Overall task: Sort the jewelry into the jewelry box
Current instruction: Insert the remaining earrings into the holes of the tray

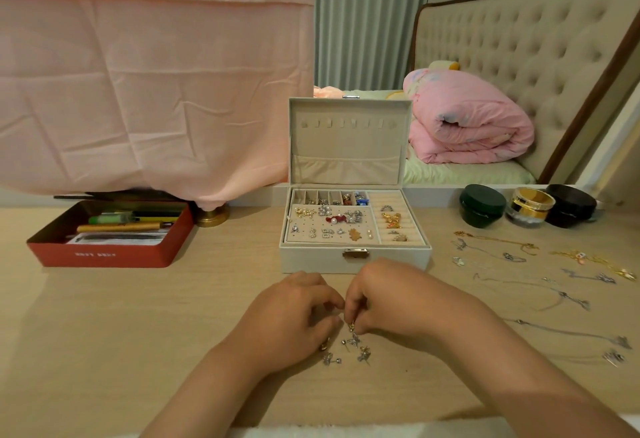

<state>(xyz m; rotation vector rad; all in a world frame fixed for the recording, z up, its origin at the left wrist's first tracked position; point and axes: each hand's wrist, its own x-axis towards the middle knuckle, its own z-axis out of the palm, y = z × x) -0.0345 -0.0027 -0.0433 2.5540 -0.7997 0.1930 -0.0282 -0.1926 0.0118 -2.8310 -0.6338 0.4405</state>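
A cream jewelry box (353,261) stands open at the table's middle, its lid upright. Its tray holds several earrings, rings and brooches. A small pile of loose earrings (349,349) lies on the table in front of the box. My left hand (294,316) and my right hand (388,299) meet just above that pile, fingertips curled together. My right hand pinches a small gold earring (352,326). My left hand's fingertips touch the same spot; what they hold is hidden.
Several thin necklaces (540,271) lie spread on the table to the right. Three round jars (526,207) stand behind them. A red tin (104,254) of pens sits at the left. A pink cloth (145,74) hangs behind it.
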